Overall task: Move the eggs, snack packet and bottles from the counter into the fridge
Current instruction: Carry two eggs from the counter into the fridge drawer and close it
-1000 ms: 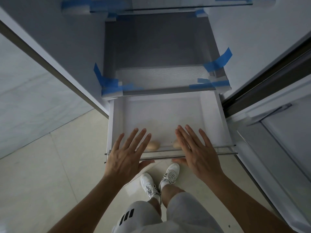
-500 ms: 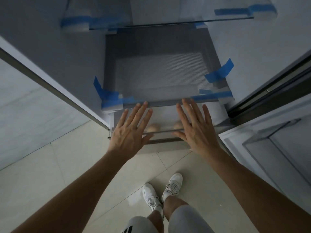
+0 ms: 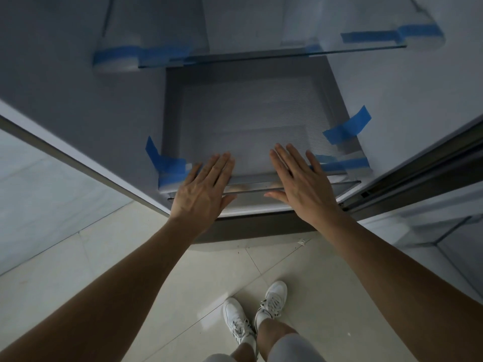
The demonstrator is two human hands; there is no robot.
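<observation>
With straight fingers, the left hand (image 3: pixel 201 189) and right hand (image 3: pixel 303 189) press flat on the almost shut fridge drawer (image 3: pixel 248 189); the unseen snack packet and bottles probably remain.

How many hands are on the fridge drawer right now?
2. The left hand lies flat on the left of the drawer front, the right hand flat on its right. Neither is hidden.

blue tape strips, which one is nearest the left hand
The tape strip at the lower shelf's front left corner, beside the left hand; the rest sit at its right corner or on the upper glass shelf.
</observation>
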